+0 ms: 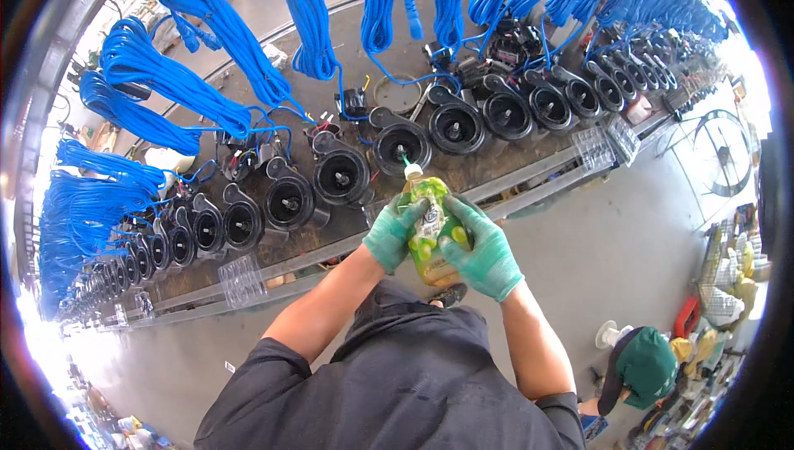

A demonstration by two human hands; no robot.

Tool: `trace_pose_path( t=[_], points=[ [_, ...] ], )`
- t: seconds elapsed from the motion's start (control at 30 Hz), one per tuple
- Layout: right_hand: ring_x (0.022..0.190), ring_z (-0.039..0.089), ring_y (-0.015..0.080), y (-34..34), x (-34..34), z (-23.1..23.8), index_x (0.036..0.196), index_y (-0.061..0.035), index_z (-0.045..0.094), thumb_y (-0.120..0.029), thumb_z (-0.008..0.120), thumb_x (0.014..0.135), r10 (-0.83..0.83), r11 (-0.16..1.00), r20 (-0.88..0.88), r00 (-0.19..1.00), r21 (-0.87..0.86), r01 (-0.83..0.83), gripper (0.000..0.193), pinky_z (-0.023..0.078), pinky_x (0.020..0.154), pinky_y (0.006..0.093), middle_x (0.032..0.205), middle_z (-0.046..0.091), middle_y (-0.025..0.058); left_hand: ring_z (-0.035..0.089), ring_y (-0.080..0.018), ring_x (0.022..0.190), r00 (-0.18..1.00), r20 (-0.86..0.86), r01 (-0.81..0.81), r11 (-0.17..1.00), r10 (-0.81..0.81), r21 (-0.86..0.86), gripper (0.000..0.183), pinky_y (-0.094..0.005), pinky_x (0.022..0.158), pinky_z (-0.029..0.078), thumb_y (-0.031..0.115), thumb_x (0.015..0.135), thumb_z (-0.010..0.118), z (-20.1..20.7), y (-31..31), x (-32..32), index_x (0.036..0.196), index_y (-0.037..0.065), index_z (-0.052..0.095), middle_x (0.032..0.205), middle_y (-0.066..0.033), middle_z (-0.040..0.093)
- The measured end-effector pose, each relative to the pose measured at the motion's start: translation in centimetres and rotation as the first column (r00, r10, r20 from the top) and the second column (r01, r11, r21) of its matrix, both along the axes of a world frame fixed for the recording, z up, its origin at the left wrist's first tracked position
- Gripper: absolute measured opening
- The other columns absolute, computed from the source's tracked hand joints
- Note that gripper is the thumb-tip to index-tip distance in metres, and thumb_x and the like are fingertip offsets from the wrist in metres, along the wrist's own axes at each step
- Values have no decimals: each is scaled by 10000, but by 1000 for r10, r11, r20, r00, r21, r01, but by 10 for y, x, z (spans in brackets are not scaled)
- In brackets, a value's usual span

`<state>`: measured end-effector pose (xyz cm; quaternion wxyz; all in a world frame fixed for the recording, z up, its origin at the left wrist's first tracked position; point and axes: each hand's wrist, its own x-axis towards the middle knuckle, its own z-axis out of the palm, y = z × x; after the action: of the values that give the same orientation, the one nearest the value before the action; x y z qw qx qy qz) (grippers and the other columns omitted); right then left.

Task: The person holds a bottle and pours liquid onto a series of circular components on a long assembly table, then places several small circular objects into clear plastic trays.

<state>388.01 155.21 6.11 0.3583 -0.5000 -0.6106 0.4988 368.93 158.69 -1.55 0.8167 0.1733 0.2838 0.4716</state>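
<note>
Between my hands is a plastic squeeze bottle (430,253) with a green and yellow label, a white cap and a thin green nozzle. My left hand (395,231), in a green glove, grips its left side near the neck. The right hand (488,256), gloved alike, wraps its other side. The nozzle tip points into a round black pump housing (387,155), at the metal shaft in its middle; whether it touches the shaft I cannot tell. Similar open housings stand on either side, one to the left (353,185) and one to the right (464,140).
Coiled blue cables (302,16) hang in a row above the workbench (331,90), with motors and wires behind the housings. A metal rail (314,265) runs along the bench's near edge, with clear plastic pieces (241,279) on it. A person in a green cap (649,366) is at lower right.
</note>
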Motion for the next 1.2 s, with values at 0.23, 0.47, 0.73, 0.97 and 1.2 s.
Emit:
trace_pose_path(
  t=[0.23, 0.47, 0.73, 0.97, 1.2],
  points=[
    [1398, 531, 345, -3, 50, -3, 1505, -32, 515, -74, 727, 864, 21, 997, -93, 995, 75, -14, 676, 435, 1157, 404, 1551, 479, 215, 718, -196, 1027, 997, -72, 13, 1000, -12, 6, 396, -371, 894, 626, 194, 998, 722, 17, 1, 43, 1339, 58, 574, 1181, -66, 704],
    [1390, 539, 351, 23, 101, -9, 1507, -29, 511, -53, 708, 855, -31, 995, 24, 999, 99, 29, 681, 434, 1155, 392, 1544, 488, 224, 720, -217, 1030, 997, -43, 58, 997, -60, -43, 422, -398, 922, 627, 211, 986, 741, 25, 35, 98, 1351, 99, 561, 1172, -57, 701],
    [1388, 545, 310, 53, 114, 1, 1490, 18, 520, -42, 702, 850, 27, 999, -21, 999, -21, -27, 668, 435, 1151, 362, 1535, 505, 208, 679, -205, 1144, 997, -78, 20, 1000, -20, 5, 443, -375, 993, 577, 257, 1021, 683, -2, 48, 107, 1404, 73, 558, 1276, -66, 674],
    [1423, 509, 379, 50, 147, 13, 1486, -19, 533, -67, 731, 828, 20, 999, 26, 999, 43, -22, 689, 439, 1152, 415, 1564, 470, 238, 662, -205, 1178, 990, -137, -14, 1000, 16, 17, 530, -380, 1031, 558, 237, 995, 726, -2, 49, 142, 1449, 70, 508, 1317, -74, 655],
    [1409, 529, 356, 56, 170, 15, 1498, -23, 523, -22, 690, 825, -133, 991, 84, 988, 21, 132, 694, 450, 1133, 405, 1567, 473, 238, 671, -195, 1164, 991, 63, 119, 993, -118, -12, 495, -370, 989, 584, 127, 987, 731, 0, 83, 182, 1419, 63, 498, 1312, -82, 653]
  ],
)
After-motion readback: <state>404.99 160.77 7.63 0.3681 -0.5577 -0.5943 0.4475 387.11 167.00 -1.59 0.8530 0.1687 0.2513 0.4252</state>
